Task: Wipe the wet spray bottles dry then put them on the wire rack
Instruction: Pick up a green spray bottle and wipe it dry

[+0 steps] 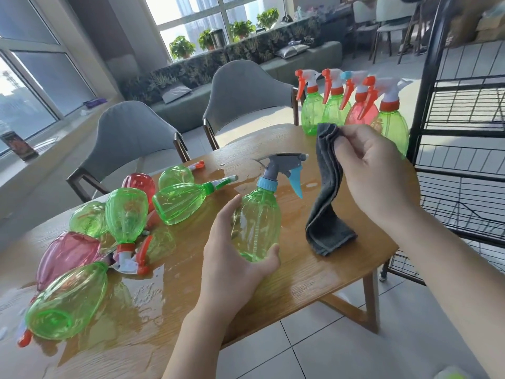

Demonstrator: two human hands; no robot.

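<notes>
Head view: a green spray bottle (pixel 257 222) with a blue collar, grey head and blue trigger is held upright above the near edge of the wooden table (pixel 314 272). The left hand (pixel 232 258) cups its base and lower body, thumb under the bottom, fingers wrapped round the far side. Its wall is translucent; the dip tube shows inside. Whether droplets remain on it cannot be told.

The right hand (pixel 374 173) pinches the upper fold of a dark grey cloth (pixel 325 203), which hangs down just right of the bottle, its lower end resting on the table.

Left of the bottle, a heap of green and red spray bottles (pixel 125 214) lies on its sides in a puddle (pixel 142 294); some triggers are buried under other bottles. The nearest green one (pixel 68 302) points its base toward the camera.

At the far right table corner, four bottles (pixel 352 105) stand upright in a row, three green and one red; the right hand hides the lower part of the nearest.

A black wire rack (pixel 461 132) stands just right of the table, cut off by the frame edge. Two grey chairs (pixel 131 138) sit behind the table.
</notes>
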